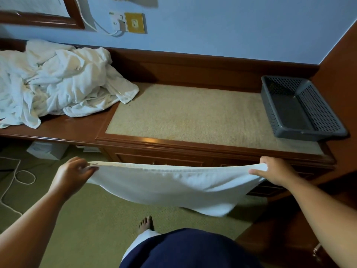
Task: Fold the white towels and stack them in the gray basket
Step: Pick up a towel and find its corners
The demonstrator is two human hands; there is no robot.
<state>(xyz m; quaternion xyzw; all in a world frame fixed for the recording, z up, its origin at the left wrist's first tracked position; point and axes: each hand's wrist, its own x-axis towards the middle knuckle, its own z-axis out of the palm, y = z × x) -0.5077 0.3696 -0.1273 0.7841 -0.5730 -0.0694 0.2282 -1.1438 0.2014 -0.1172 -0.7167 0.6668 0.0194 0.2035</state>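
I hold one white towel point(173, 186) stretched wide in front of the wooden cabinet, its top edge taut and its body hanging below. My left hand point(73, 174) pinches the left corner and my right hand point(274, 172) pinches the right corner. A heap of crumpled white towels point(58, 84) lies on the counter at the far left. The gray perforated basket point(309, 130) stands on the right end of the cabinet top with nothing in it.
The cabinet top has a beige carpeted panel point(193, 115) between the heap and the basket. A wooden wall point(340, 78) rises right of the basket. On the green floor lie a white cord point(21, 176) and a white box point(46, 149); my bare foot point(145, 225) shows below the towel.
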